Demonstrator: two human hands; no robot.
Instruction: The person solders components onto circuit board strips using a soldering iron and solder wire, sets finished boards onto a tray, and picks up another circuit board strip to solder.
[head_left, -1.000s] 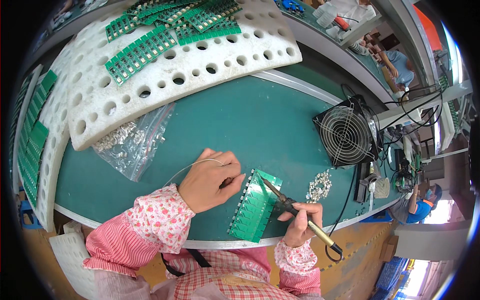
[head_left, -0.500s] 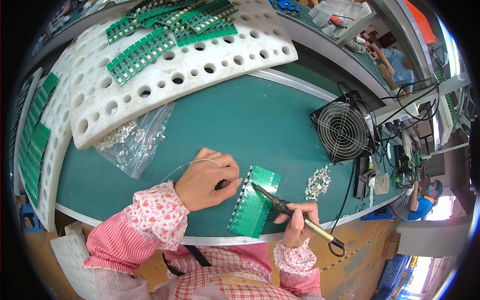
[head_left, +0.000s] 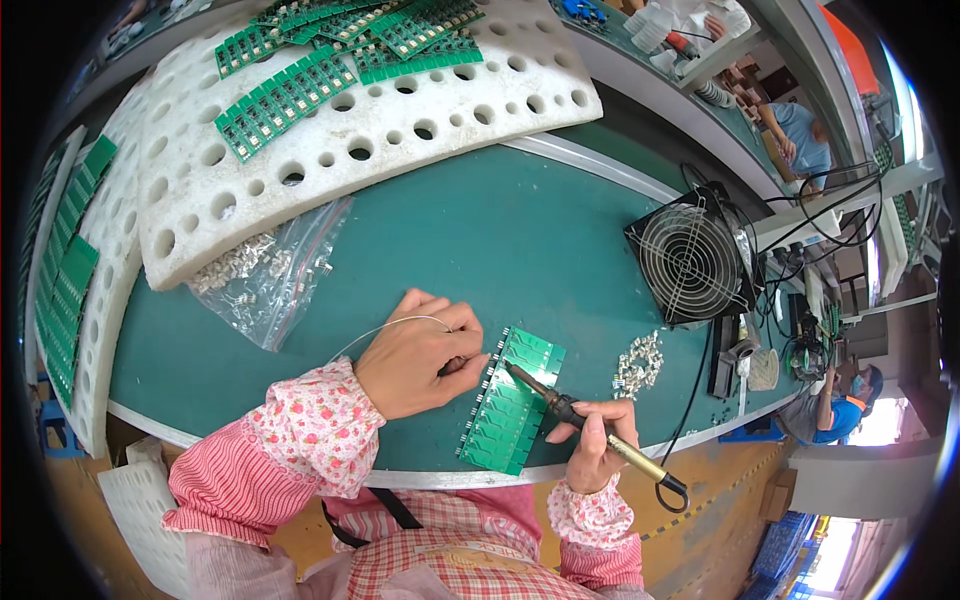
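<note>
A green circuit board panel lies flat on the bench in front of me, white connectors lined up along its left edge. My right hand is closed around a soldering iron with a gold-coloured handle. The iron slants to the upper left, its dark tip at the connector row near the panel's upper end. Beside the same edge, my left hand is pinched on a thin solder wire, which loops over the back of the hand. The wire's working end is hidden by the fingers.
A pile of white connectors lies right of the panel, below a black fan. At left rests a plastic bag of connectors. White foam boards carry finished-looking green panels. An iron stand and cables are at right.
The view has shifted slightly. Both hands, the iron and the panel keep nearly the same places relative to one another.
</note>
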